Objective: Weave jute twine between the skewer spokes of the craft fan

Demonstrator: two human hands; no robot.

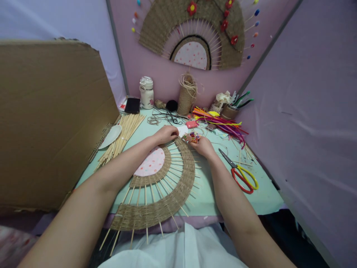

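A half-round woven fan (182, 191) of brown twine on thin wooden sticks lies on the table, its near end jutting over the front edge. At its inner curve is a pale pink half-disc (152, 162) with dots. My left hand (166, 134) is closed at the fan's far end, fingertips pressed together; what they pinch, if anything, is hidden. Just right of it, my right hand (205, 147) is closed on a small bundle of multicoloured bits (191, 137), too small to make out exactly. A white piece (182, 130) lies just beyond the fingers.
Scissors (241, 175) lie to the right, thin sticks (122, 137) to the left beside cardboard (52, 123). Behind stand a twine roll (187, 97), a bottle (146, 93) and a pen holder (229, 111), near coloured pipe cleaners (223, 123). A finished fan (156, 31) hangs above.
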